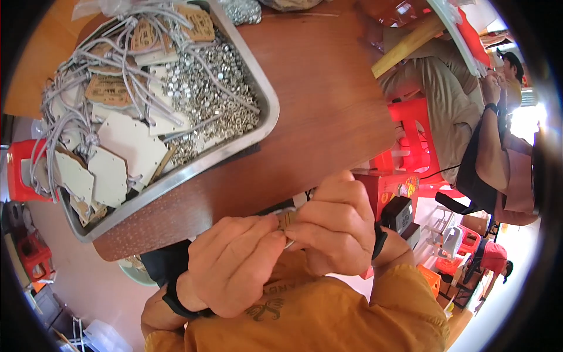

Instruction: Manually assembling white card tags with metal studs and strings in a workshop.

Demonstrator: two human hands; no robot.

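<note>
**Cardboard tag pinched between both hands**

Brown cardboard tag point(286, 219) sits just off the near edge of the wooden table point(328, 111), gripped by the left hand point(231, 267) and right hand point(331, 226), fingers closed on it together. Something metallic, perhaps a ring, shows beside it. On the table, farther back, a steel tray point(267, 97) holds tags, grey cords and silvery eyelets point(211, 94).

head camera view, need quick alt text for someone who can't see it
Two hands, left and right, pinch a small tan tag between them above a wooden table. A metal tray on the table holds corded tags and a heap of small silver eyelets.
</note>
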